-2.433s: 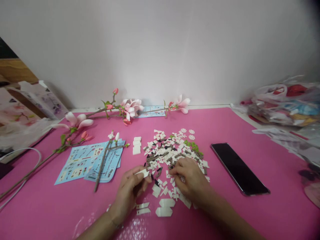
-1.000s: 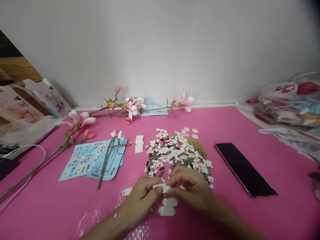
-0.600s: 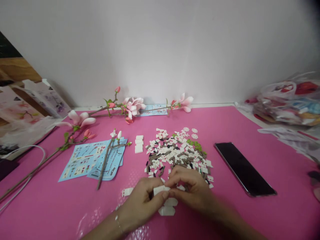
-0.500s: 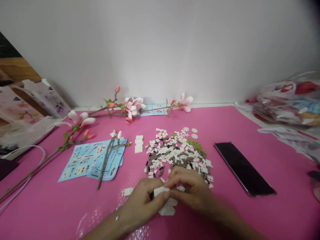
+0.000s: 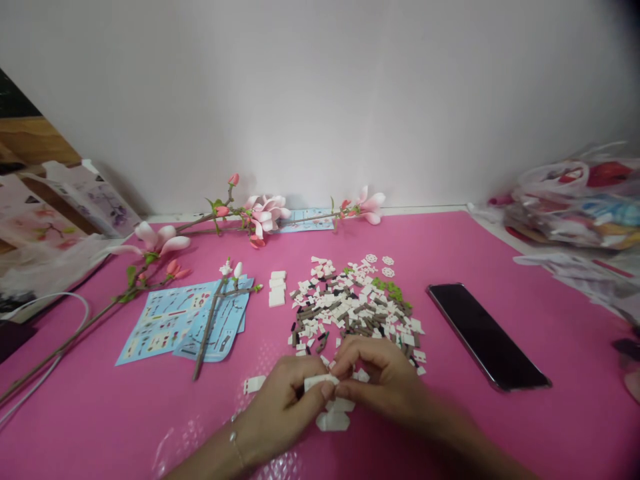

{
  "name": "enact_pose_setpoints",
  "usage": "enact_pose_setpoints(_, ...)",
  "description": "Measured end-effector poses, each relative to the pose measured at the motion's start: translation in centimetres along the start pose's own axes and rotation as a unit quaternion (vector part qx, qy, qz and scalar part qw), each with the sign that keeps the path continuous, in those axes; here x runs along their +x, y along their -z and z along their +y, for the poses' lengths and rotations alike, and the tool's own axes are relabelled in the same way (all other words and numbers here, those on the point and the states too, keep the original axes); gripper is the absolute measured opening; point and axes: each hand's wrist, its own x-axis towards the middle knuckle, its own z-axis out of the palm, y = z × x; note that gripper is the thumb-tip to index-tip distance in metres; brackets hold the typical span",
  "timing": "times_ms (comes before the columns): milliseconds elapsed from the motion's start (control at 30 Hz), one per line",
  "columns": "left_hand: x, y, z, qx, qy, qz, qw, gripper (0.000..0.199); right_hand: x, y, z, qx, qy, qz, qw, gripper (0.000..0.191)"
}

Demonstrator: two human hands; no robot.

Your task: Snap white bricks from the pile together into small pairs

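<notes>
My left hand [image 5: 290,400] pinches a small white piece [image 5: 319,381] between thumb and fingers. My right hand [image 5: 377,373] meets it from the right, thumb and forefinger closed at the piece's right end; that fingertip contact is partly hidden. Just below the fingers, more white plates [image 5: 334,420] lie on the pink mat. Beyond my hands spreads a pile of white, brown, green and black pieces [image 5: 350,307]. A lone white piece [image 5: 255,384] rests left of my left hand, and a short column of white blocks [image 5: 277,289] stands farther back.
Blue instruction sheets [image 5: 173,317] lie at the left with a brown toy branch [image 5: 211,327] on top. Pink flower branches [image 5: 270,213] run along the back. A black phone [image 5: 487,337] lies at the right; plastic bags [image 5: 580,200] sit beyond the mat.
The white piece between my hands has tilted slightly, showing a narrower face. Both hands stay in nearly the same place.
</notes>
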Motion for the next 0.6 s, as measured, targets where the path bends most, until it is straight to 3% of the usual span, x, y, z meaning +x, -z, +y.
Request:
enact_pose_setpoints(333, -0.01, -0.07, 0.15, 0.042, -0.033, -0.019, 0.998, 0.033, 0.09, 0.07, -0.16, -0.012, 0.031, 0.003, 0.999, 0.003)
enact_pose_setpoints(600, -0.06, -0.09, 0.32, 0.085, -0.024, -0.032, 0.996, 0.031, 0.42, 0.1, -0.28, -0.049, 0.067, -0.001, 0.997, 0.002)
